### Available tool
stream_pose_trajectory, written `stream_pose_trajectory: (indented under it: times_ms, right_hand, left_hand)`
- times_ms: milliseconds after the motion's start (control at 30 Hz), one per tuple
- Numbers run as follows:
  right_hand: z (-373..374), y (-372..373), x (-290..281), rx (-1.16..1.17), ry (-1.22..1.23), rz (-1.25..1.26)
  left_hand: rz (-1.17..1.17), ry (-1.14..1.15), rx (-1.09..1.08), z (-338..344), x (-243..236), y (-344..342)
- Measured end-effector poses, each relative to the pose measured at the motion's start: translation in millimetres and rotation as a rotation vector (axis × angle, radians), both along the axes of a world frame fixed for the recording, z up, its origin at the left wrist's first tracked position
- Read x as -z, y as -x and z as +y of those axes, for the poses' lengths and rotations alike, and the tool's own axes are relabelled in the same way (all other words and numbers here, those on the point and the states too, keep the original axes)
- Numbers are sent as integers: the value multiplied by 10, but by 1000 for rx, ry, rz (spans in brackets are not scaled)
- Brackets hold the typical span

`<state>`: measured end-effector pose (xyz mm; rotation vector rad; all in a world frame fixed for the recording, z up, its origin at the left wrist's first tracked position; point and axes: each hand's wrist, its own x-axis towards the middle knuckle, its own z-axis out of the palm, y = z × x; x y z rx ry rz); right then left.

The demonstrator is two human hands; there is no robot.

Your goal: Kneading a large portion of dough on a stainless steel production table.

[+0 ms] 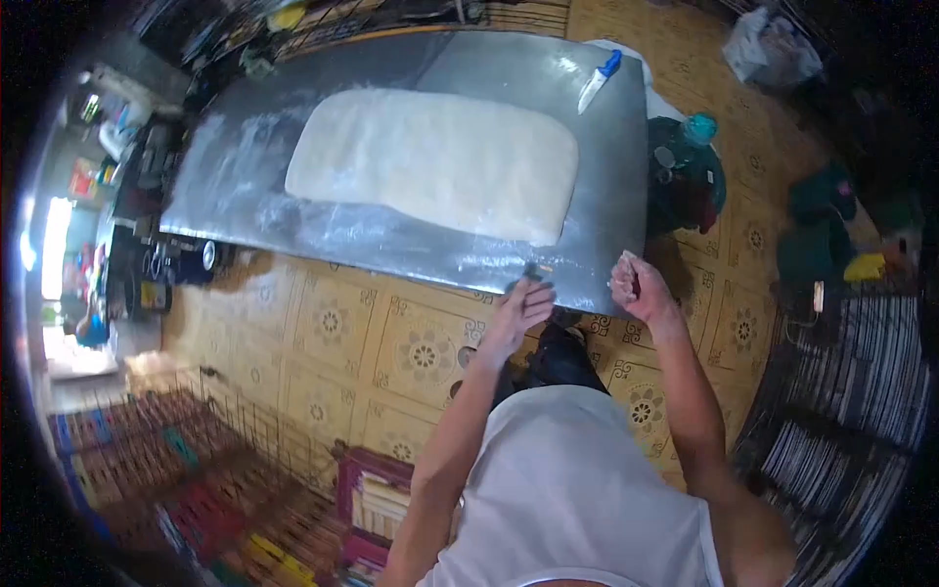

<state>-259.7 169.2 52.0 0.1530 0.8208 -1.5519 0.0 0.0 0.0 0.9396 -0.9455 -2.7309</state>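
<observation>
A wide, pale slab of dough (430, 157) lies on a floured steel table (230, 166). My left hand (520, 311) is at the near edge, below the slab, fingers curled; a small, indistinct dark shape is by its fingertips, and whether it is held cannot be made out. My right hand (638, 287) is closed in a floury fist beside the table's near right corner; its contents are hidden. Neither hand touches the dough. A knife (600, 80) with a blue handle lies at the table's far right.
A green bottle (698, 130) stands on a dark stand right of the table. Dark bins (812, 254) and stacked trays (846, 382) line the right. Racks with colourful slats (186, 470) are lower left; cookware (171, 269) is at left. Patterned tiled floor (333, 352) surrounds me.
</observation>
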Motion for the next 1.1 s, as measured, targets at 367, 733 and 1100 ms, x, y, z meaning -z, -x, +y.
stream_pose_trajectory:
  times_ms: [367,733,1100]
  right_hand:
    - [774,-429,329,570,0,-89]
    - [2153,-266,-14,1033,-332,133]
    - [799,567,295,1402,-299,511]
  left_hand:
    - [-420,-609,-304,-868,-49,1205]
    - [-380,-55,-234,-1002,141,795]
    - [-446,-45,486,-2012,-175,41]
